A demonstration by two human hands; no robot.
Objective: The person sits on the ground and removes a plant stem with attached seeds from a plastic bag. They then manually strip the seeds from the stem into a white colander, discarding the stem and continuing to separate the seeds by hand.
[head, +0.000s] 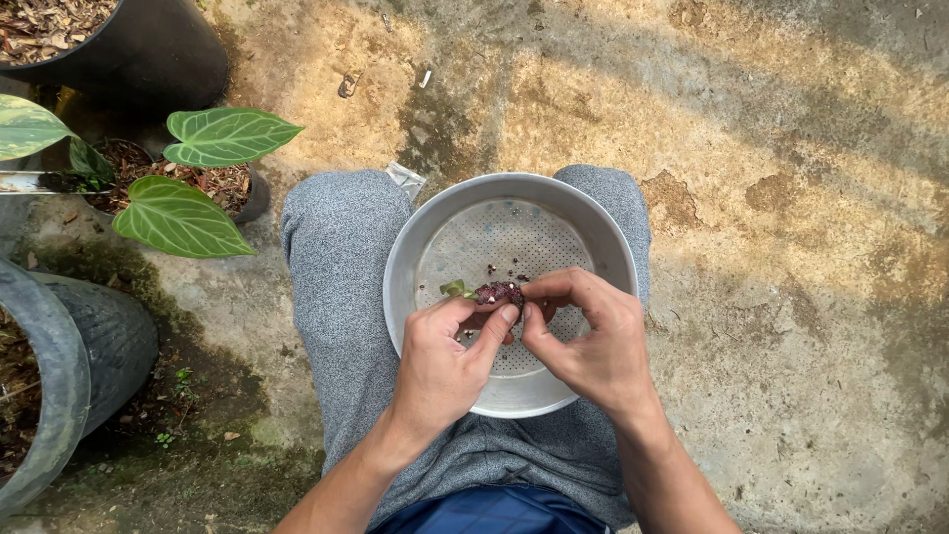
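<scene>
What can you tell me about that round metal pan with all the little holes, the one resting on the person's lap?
The round, shallow, silver-grey metal sieve pan has a smooth raised rim and a flat bottom pierced with rows of tiny holes. It rests roughly level on the person's grey-trousered knees. A few dark crumbs lie on its perforated floor. The left hand and right hand are poised over it, pinching a small dark-red lump with a green bit.

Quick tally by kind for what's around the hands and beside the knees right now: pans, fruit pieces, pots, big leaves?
Round perforated metal pan: 1
Dark red fruit cluster with a green stub, pinched by the left hand and right hand: 1
Dark plant pots: 3
Large green veined leaves: 3
Total: 8
</scene>
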